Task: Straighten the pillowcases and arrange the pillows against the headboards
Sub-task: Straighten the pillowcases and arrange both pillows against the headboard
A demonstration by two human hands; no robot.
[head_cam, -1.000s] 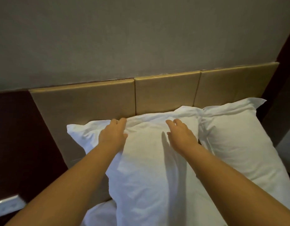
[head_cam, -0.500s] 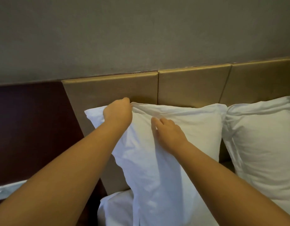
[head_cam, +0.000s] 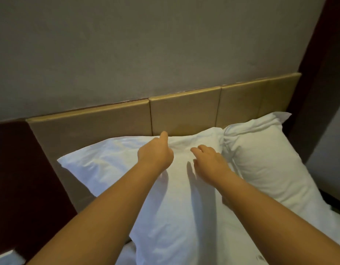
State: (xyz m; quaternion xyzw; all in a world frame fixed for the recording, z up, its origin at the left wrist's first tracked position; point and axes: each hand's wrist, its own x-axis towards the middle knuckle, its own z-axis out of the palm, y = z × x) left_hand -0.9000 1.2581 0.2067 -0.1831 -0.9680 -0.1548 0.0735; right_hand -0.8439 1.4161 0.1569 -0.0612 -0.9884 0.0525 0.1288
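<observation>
Near pillow (head_cam: 127, 169) leaning on the headboard (head_cam: 108, 123), its top edge touching the tan panels; a second pillow (head_cam: 261, 161) stands just beside it on the right, also against the headboard. Half a second ago the left hand (head_cam: 155, 153) was closed on the top hem and the right hand (head_cam: 211, 161) lay flat lower on the case; now the left hand sits further right along the hem and the right hand is higher, near the pillow's upper right corner where the two pillows meet. This suggests that the hem has been tugged taut and the work is passing to smoothing and seating the corner. Left fingers are curled, thumb raised over the top edge; whether they pinch fabric cannot be told. Right fingers are loosely bent and slightly spread, resting on or just above the case, holding nothing. Creases remain on the left part of the case.
</observation>
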